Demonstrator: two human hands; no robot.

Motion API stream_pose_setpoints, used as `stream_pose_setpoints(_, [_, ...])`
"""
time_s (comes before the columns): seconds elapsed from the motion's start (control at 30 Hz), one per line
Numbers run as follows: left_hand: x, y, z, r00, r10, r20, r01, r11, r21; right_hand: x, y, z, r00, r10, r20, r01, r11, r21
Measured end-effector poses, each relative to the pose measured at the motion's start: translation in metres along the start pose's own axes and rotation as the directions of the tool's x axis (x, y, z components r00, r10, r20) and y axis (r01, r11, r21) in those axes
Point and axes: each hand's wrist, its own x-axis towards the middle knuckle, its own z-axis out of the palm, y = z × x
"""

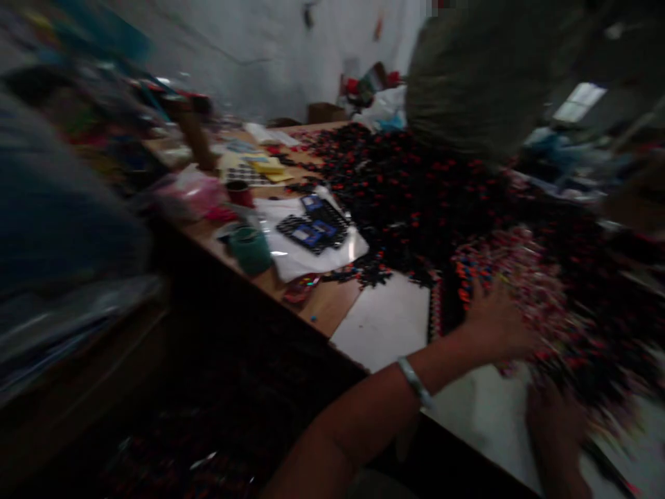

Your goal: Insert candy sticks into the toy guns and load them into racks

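My left hand (pixel 496 322), with a pale bangle (pixel 414 381) on its wrist, lies over a heap of small pink and white pieces (pixel 535 270). Its fingers look spread, pointing at a cluster of orange and blue bits (pixel 467 274); I see nothing gripped in it. Closer to the table's front edge is my right hand (pixel 558 416), dark and blurred, touching or right beside the lower side of the same heap. Its fingers are hidden. A large pile of small black pieces with red-orange parts (pixel 415 187) surrounds the heap.
A white sheet or board (pixel 387 315) lies left of my left hand. Farther left are a plastic bag with dark blue printed cards (pixel 316 229), a green tape roll (pixel 250 248) and a pink bag (pixel 192 194). A big grey-green sack (pixel 483 76) rises behind the pile.
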Motion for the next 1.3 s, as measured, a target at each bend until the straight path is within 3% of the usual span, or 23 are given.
stream_pose_setpoints(0.1, [0.013, -0.007, 0.004, 1.000, -0.008, 0.006, 0.008, 1.000, 0.010, -0.025, 0.059, -0.027, 0.975, 0.193, -0.112, -0.194, 0.981, 0.002])
stream_pose_setpoints(0.13, [0.017, -0.011, 0.004, 1.000, -0.007, 0.005, 0.007, 1.000, 0.026, -0.032, 0.071, -0.032, 0.958, 0.234, -0.163, -0.221, 0.971, 0.096])
stream_pose_setpoints(0.23, [0.024, -0.016, 0.005, 1.000, 0.010, 0.002, -0.010, 0.996, 0.093, -0.045, 0.092, -0.043, 0.887, 0.349, -0.302, -0.261, 0.919, 0.295])
stream_pose_setpoints(0.37, [0.023, -0.015, 0.003, 0.999, 0.043, -0.015, -0.040, 0.986, 0.161, -0.060, 0.112, -0.060, 0.826, 0.445, -0.347, -0.384, 0.894, 0.231])
stream_pose_setpoints(0.5, [0.027, -0.014, 0.005, 0.996, 0.083, -0.011, -0.080, 0.979, 0.187, -0.055, 0.130, -0.074, 0.818, 0.494, -0.295, -0.473, 0.869, 0.144])
stream_pose_setpoints(0.63, [0.031, -0.015, 0.005, 0.997, 0.072, 0.018, -0.074, 0.979, 0.190, -0.020, 0.139, -0.074, 0.824, 0.555, -0.108, -0.564, 0.823, -0.067])
stream_pose_setpoints(0.73, [0.030, -0.014, 0.001, 0.997, 0.055, 0.051, -0.063, 0.981, 0.182, 0.001, 0.141, -0.075, 0.794, 0.608, -0.020, -0.602, 0.781, -0.165])
stream_pose_setpoints(0.8, [0.029, -0.013, -0.001, 0.997, 0.040, 0.073, -0.052, 0.984, 0.172, 0.007, 0.138, -0.077, 0.749, 0.661, -0.041, -0.661, 0.743, -0.108])
stream_pose_setpoints(0.9, [0.028, -0.012, -0.002, 0.996, 0.019, 0.091, -0.034, 0.986, 0.165, 0.005, 0.119, -0.082, 0.676, 0.737, -0.026, -0.725, 0.671, 0.153])
stream_pose_setpoints(0.97, [0.028, -0.012, -0.002, 0.997, 0.011, 0.083, -0.025, 0.986, 0.167, -0.002, 0.094, -0.084, 0.708, 0.688, 0.159, -0.693, 0.633, 0.344])
stream_pose_setpoints(1.03, [0.028, -0.012, -0.001, 0.998, 0.011, 0.064, -0.022, 0.986, 0.163, -0.009, 0.064, -0.084, 0.785, 0.472, 0.402, -0.618, 0.641, 0.455])
stream_pose_setpoints(1.1, [0.027, -0.013, -0.001, 0.998, 0.020, 0.052, -0.028, 0.988, 0.150, -0.015, 0.036, -0.081, 0.803, 0.234, 0.548, -0.523, 0.717, 0.461])
stream_pose_setpoints(1.13, [0.027, -0.013, -0.001, 0.998, 0.026, 0.051, -0.033, 0.989, 0.144, -0.016, 0.025, -0.079, 0.801, 0.173, 0.574, -0.474, 0.768, 0.430])
stream_pose_setpoints(1.3, [0.026, -0.014, 0.000, 0.998, 0.037, 0.048, -0.043, 0.990, 0.135, -0.012, 0.001, -0.073, 0.802, 0.210, 0.559, -0.352, 0.922, 0.160])
